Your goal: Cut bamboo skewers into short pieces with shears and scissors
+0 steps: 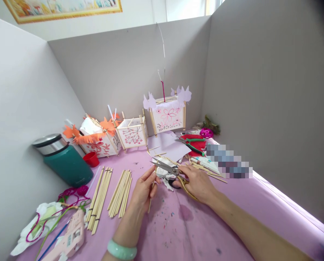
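Observation:
My left hand (143, 190) is closed on a thin wooden stick (150, 206), which stands upright between the fingers. In my right hand (198, 183) is a pair of scissors with gold handles (183, 181). Their blades point left and are slightly apart, close to the stick's upper end; I cannot tell whether they touch it. Crumpled white tissue (164, 173) and a black ring-shaped thing (173, 184) lie behind and below the scissors. To the left of my left hand are a loose bunch of short sticks (120, 195) and longer sticks with dark bands (99, 199).
Three paper lanterns with stick frames, one orange-trimmed (102, 143), one plain (131, 134) and one lilac-trimmed (168, 116), stand at the back. A green bottle (68, 163), red cup (91, 159) and pink glue gun (72, 235) are left. Green-handled pliers (191, 146) lie right.

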The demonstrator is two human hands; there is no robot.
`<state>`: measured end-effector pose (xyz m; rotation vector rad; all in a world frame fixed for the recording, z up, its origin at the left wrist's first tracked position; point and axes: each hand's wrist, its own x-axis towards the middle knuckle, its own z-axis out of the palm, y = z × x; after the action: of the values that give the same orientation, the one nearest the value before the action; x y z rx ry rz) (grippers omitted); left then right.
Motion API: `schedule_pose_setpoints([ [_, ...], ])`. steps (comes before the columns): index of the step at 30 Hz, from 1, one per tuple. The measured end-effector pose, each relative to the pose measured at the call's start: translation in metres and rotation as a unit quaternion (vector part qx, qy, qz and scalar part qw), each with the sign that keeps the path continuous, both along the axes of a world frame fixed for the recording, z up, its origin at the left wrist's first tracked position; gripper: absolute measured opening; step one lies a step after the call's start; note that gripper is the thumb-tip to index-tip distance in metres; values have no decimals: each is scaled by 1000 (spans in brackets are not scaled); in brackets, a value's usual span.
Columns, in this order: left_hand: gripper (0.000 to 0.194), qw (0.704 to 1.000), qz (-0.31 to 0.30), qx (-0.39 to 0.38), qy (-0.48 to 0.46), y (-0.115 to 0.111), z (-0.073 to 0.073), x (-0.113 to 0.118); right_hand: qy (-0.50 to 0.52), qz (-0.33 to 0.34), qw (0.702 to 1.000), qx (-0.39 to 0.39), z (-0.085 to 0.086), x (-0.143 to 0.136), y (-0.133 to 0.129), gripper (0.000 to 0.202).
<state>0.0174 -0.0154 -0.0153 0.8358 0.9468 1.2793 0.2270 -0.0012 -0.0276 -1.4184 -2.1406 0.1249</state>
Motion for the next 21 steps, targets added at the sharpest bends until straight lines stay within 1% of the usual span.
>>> schedule_pose_setpoints([
  [5, 68, 1000, 8, -13, -4, 0, -1, 0, -7, -9, 1000, 14, -1, -1, 0, 43],
  [8, 66, 1000, -2, -17, -4, -1, -2, -1, -14, -7, 1000, 20, -1, -1, 0, 47],
  [16, 52, 999, -31, -19, -4, -1, 0, 3, -32, -29, 998, 49, -8, -1, 3, 59],
  [19, 54, 999, -32, -21, -3, -1, 2, 4, -28, -35, 998, 48, -7, -1, 3, 55],
  [21, 60, 999, -30, -28, -3, -2, 3, 4, -21, -37, 998, 43, -6, -2, 2, 56],
])
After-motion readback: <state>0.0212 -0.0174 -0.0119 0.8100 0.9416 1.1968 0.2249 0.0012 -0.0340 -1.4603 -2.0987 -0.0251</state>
